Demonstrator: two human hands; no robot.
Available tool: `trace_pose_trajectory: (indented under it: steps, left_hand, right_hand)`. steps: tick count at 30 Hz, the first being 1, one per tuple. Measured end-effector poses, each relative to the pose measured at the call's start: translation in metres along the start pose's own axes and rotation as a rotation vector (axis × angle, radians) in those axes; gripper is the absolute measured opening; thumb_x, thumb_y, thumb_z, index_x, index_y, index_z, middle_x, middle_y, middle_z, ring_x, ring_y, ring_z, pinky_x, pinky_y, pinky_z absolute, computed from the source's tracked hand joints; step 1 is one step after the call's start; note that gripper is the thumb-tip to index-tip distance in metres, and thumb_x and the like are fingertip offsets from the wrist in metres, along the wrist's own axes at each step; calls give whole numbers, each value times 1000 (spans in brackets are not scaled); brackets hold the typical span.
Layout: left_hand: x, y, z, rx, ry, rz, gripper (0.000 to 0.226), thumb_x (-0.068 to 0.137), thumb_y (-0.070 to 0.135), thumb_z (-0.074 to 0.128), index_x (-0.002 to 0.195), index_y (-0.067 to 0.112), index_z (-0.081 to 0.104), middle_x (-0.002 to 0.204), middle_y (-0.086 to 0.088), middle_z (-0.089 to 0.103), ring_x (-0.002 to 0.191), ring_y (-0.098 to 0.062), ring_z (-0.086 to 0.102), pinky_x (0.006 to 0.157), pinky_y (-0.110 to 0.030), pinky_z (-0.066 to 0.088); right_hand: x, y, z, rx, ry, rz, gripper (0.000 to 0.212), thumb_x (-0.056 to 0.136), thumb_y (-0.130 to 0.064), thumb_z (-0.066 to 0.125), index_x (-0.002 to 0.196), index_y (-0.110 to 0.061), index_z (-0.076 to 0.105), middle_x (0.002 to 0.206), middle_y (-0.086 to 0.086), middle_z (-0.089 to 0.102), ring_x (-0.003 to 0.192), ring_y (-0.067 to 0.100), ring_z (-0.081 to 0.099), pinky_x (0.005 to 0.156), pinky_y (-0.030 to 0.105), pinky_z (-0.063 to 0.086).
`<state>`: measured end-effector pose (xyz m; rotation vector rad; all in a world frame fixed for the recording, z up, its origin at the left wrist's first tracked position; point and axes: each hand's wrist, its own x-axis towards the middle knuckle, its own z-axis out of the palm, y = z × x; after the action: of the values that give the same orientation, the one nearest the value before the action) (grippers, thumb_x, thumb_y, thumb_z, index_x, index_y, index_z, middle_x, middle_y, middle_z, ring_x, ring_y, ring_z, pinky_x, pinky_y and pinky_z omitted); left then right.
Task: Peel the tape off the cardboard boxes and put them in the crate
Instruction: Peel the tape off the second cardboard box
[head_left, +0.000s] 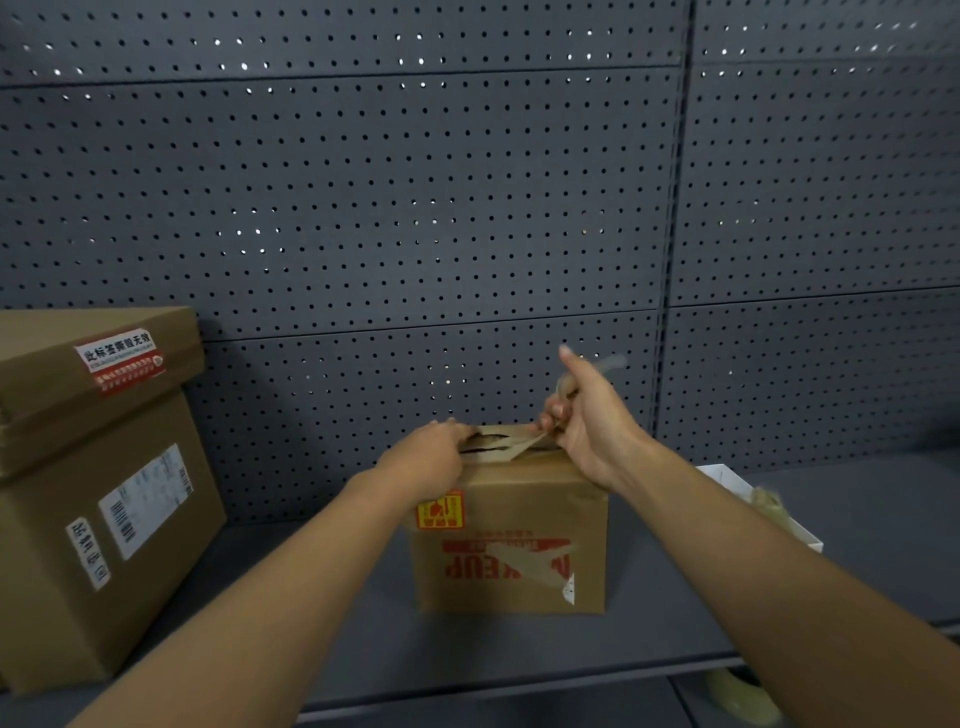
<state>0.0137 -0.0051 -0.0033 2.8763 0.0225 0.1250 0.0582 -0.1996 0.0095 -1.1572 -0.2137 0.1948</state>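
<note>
Presently, the peeling step is in hand. A small cardboard box (511, 540) stands on the grey shelf (857, 519) at about 6 o'clock of the view, in front of the pegboard wall (415, 208). The left hand (426, 457) rests on the box's top at its 9 o'clock edge, holding it down; whether its fingers curl over the far edge cannot be told. The right hand (587, 421) has its grip pinched on a strip of tape (519, 444), lifted from the top seam and drawn up toward 1 o'clock.

Further tape remains on the front face. Two larger boxes (93, 493) are stacked at 9 o'clock. A white tray (737, 483) holding crumpled tape lies at 3 o'clock. No crate is in view.

In my judgement, the next move calls for a steady pull along the seam while the left hand braces the box.
</note>
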Motion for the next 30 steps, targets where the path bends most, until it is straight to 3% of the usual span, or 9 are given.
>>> trace_pose_trajectory:
  steps: [2, 6, 8, 10, 11, 15, 17, 26, 30]
  left_hand:
    - [-2, 3, -1, 43, -3, 11, 66, 107, -1, 28, 162, 37, 31, 172, 0, 23, 155, -26, 27, 118, -46, 38]
    - [-12, 18, -5, 144, 90, 84, 74, 99, -5, 35, 161, 36, 33, 169, 2, 31, 157, -24, 22, 128, -54, 14]
    - [-13, 32, -4, 123, 92, 157, 69, 99, 0, 39, 159, 32, 37, 163, 2, 39, 153, -27, 30, 125, -52, 25]
    - [-8, 40, 3, 41, 92, 199, 53, 106, 20, 37, 156, 33, 39, 152, -1, 52, 139, -29, 49, 106, -42, 44]
    - [-5, 40, 8, 23, 66, 206, 50, 109, 31, 33, 159, 33, 35, 154, -2, 51, 140, -27, 49, 103, -37, 43]
    - [1, 32, 19, 67, -82, 172, 64, 109, 54, 12, 167, 30, -2, 174, 5, 5, 160, -16, 8, 128, -36, 15]
    - [2, 34, 17, 104, -124, 152, 63, 111, 48, 8, 167, 23, -3, 174, 2, -4, 161, -14, 0, 129, -33, 7]
    - [3, 39, 14, 132, -190, 147, 60, 112, 40, 5, 167, 17, -4, 174, -2, -14, 160, -16, -8, 129, -33, 2]
    - [2, 40, 15, 143, -192, 138, 60, 112, 40, 5, 167, 17, -5, 174, -4, -13, 160, -17, -7, 130, -34, 3]
  right_hand:
    - [-1, 1, -2, -95, -30, -39, 42, 95, -55, 68, 116, -22, 55, 66, -2, 32, 60, 15, 37, 83, 39, 47]
    - [-1, 7, 0, -333, -42, -135, 53, 85, -33, 85, 109, -15, 42, 91, 2, 44, 65, 12, 47, 77, 36, 50]
    - [0, 8, 2, -322, -73, -108, 56, 86, -25, 84, 118, -15, 39, 98, 5, 52, 66, 12, 54, 80, 38, 52]
    - [3, 10, 0, -265, -64, -103, 46, 92, -15, 77, 119, -14, 40, 91, 6, 56, 66, 13, 56, 81, 41, 51]
    - [5, 11, -1, -246, -41, -110, 38, 96, -12, 72, 119, -12, 42, 87, 5, 55, 64, 14, 55, 78, 40, 50]
    - [9, 14, -8, -269, 131, -181, 3, 103, -11, 57, 102, -8, 58, 72, 3, 52, 63, 16, 52, 71, 33, 48]
    - [11, 15, -9, -295, 219, -215, 12, 103, -10, 54, 91, -11, 56, 67, 2, 47, 62, 17, 46, 66, 33, 44]
    - [18, 7, -32, -242, 298, -230, 8, 99, -12, 59, 94, -6, 59, 60, 2, 42, 54, 16, 39, 69, 40, 41]
    - [17, 3, -28, -248, 238, -289, 2, 96, -9, 63, 98, -9, 62, 83, 10, 49, 56, 17, 35, 54, 31, 40]
